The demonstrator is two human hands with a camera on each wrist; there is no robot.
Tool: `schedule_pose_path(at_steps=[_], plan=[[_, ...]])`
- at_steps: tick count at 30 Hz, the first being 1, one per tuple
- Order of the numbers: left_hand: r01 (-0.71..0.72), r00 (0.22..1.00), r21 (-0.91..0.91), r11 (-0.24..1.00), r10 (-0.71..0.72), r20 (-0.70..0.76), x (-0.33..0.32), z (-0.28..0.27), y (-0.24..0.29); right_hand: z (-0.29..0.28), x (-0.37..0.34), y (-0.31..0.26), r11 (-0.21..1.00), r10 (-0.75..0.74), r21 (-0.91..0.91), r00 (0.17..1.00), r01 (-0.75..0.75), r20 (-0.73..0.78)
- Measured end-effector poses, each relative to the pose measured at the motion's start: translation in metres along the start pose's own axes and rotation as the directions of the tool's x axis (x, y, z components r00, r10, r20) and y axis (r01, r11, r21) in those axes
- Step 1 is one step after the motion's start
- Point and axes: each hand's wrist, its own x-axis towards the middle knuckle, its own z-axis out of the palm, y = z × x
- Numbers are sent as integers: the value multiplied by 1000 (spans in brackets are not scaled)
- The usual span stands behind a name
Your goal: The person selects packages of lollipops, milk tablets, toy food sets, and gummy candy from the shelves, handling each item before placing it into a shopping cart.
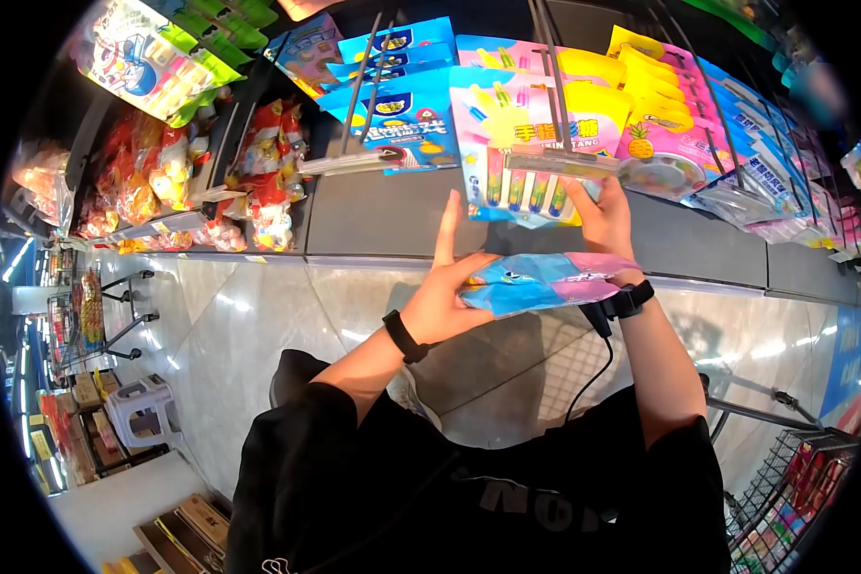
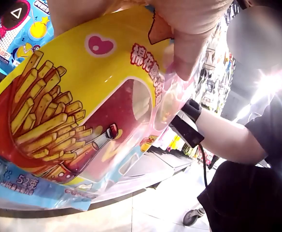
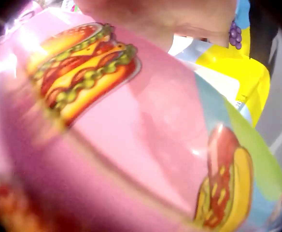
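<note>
While my left hand (image 1: 440,295) grips the pouch (image 1: 545,282) by its 9 o'clock end, one finger pointing to 12, my right hand (image 1: 605,222) sits at the pouch's 1 o'clock, fingers part-bent near the hanging packet (image 1: 526,120); can't tell if they pinch anything. Reads as a handling step; next move probably needs a steady left hold. Head view gives only the pouch's narrow top; left wrist shows printed fries (image 2: 47,113), right wrist a burger (image 3: 83,72).
</note>
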Motion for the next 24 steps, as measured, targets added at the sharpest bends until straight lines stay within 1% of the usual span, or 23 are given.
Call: schedule_pose_path(at_steps=[3, 6, 9, 10, 12, 15, 16, 17, 18, 21, 22, 24], plan=[[22, 1000, -24, 999, -22, 11, -3, -2, 0, -8, 8, 19, 986, -114, -121, 993, 116, 21], [18, 1000, -28, 999, -18, 25, -5, -1, -1, -12, 21, 35, 945, -263, -188, 964, 267, 46], [-21, 999, 14, 1000, 20, 26, -6, -1, -2, -14, 30, 39, 967, -186, -173, 982, 186, 21], [-38, 999, 36, 999, 38, 23, -7, -2, -3, -12, 31, 39, 983, -181, -23, 984, 181, 2], [-40, 999, 46, 998, 40, 7, -7, -4, -1, -5, 33, 38, 946, -164, 277, 986, 166, -29], [-34, 999, 38, 999, 34, 8, -10, -7, -2, -2, 39, 44, 861, -52, 502, 996, 83, -75], [-31, 999, 30, 999, 31, 14, -11, -7, -3, -7, 40, 52, 943, -90, 317, 994, 105, -62], [-34, 999, 22, 999, 33, 17, -12, -7, -3, -14, 41, 59, 984, -126, 118, 991, 130, -41], [-36, 999, 13, 999, 36, 21, -13, -7, -3, -19, 41, 63, 984, -157, -86, 988, 155, -13], [-53, 998, -39, 998, 54, 22, -12, -8, -4, -14, 22, 10, 962, -69, -264, 998, 69, 9], [-59, 998, -61, 996, 61, 20, -12, -8, -5, -15, 17, 9, 941, -62, -334, 998, 63, 15], [39, 999, -195, 980, -38, 8, -9, -7, 0, -21, 11, 8, 881, -47, -469, 999, 53, 23]])
